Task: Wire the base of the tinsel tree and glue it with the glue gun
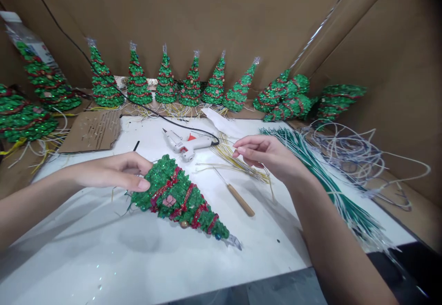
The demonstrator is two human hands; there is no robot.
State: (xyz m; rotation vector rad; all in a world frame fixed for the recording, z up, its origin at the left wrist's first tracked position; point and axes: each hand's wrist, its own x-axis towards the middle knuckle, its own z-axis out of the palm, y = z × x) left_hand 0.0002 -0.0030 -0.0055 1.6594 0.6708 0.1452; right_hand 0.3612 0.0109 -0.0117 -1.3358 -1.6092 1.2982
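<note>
A small green tinsel Christmas tree (186, 197) lies tilted on its side above the white board, tip toward the lower right. Red garland, a pink bow and small baubles decorate it. My left hand (129, 171) is closed around its wide base, thumb on the near side. Over the board's right part, my right hand (257, 151) has its fingertips pinched together; a very thin strand seems to be at them, too fine to make out. Close to that hand lie yellow wires (241, 162), a wooden-handled awl (240, 200) and a white glue gun (188, 145).
Several finished-looking trees (165, 79) stand along the back, with others lying at the right. A green wire bundle (317, 176) and tangled clear tubing (359, 158) lie right. Cardboard (91, 130) sits at left. A black cord (152, 112) crosses behind the glue gun.
</note>
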